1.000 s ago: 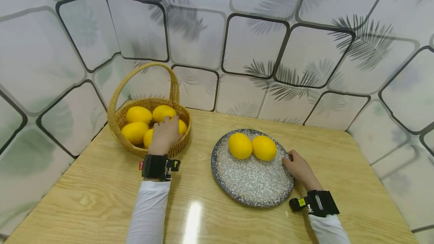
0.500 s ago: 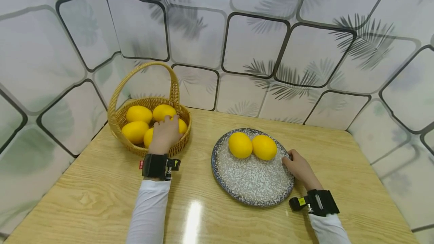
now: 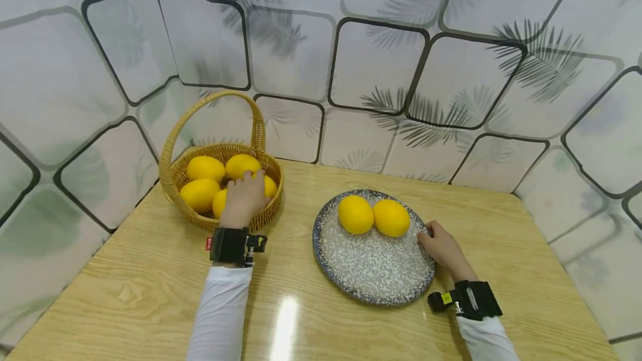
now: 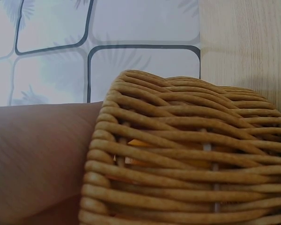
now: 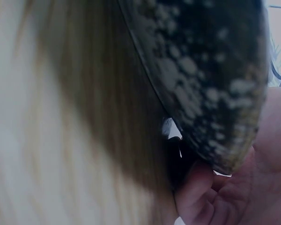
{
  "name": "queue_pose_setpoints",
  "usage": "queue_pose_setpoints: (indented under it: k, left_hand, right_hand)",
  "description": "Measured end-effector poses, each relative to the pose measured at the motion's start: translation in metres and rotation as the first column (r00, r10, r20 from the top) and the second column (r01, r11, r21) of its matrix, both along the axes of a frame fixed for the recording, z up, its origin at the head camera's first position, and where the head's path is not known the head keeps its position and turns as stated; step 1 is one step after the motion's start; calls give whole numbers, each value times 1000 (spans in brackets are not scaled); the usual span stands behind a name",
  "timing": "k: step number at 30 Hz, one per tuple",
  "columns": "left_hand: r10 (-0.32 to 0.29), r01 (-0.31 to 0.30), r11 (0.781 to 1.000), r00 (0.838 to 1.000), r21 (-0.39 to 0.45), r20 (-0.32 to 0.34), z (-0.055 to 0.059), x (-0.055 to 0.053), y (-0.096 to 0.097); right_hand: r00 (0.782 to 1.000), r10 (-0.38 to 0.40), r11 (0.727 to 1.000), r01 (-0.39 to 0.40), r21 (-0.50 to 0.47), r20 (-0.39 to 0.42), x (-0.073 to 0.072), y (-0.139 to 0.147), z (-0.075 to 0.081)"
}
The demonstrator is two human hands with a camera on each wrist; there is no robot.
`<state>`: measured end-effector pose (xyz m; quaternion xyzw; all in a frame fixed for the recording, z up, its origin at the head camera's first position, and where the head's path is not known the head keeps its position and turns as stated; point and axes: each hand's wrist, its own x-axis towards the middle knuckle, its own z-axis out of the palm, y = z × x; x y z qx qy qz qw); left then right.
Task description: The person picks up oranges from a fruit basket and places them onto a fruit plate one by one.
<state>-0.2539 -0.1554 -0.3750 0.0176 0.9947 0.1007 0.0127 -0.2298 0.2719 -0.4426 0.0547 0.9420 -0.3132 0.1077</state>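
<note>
My left hand (image 3: 244, 199) reaches over the near rim of the wicker basket (image 3: 271, 213) and grips a yellow lemon (image 3: 270, 187), which is partly covered by the fingers. Several more lemons, such as the front left lemon (image 3: 199, 195), lie around it in the basket. In the left wrist view the woven basket wall (image 4: 192, 150) hides the fingers. My right hand (image 3: 445, 250) pinches the right rim of a round speckled plate (image 3: 376, 272), thumb on top and fingers curled underneath. Toward the plate's far side sit a left lemon (image 3: 355, 215) and a right lemon (image 3: 392, 218), side by side.
The tall arched basket handle (image 3: 175, 132) rises over the basket's left and back. Both stand on a light wooden table (image 3: 150, 283). A patterned wall covering (image 3: 291, 60) bounds the table behind and at both sides.
</note>
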Motion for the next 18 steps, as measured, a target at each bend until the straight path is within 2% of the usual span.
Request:
queue_pose_setpoints:
  k: [18]
  left_hand:
    - [-2,2,1000,1000,-5,11,3,0,1]
  right_hand:
    - [1000,-4,1000,4,-5,-4,0,0,1]
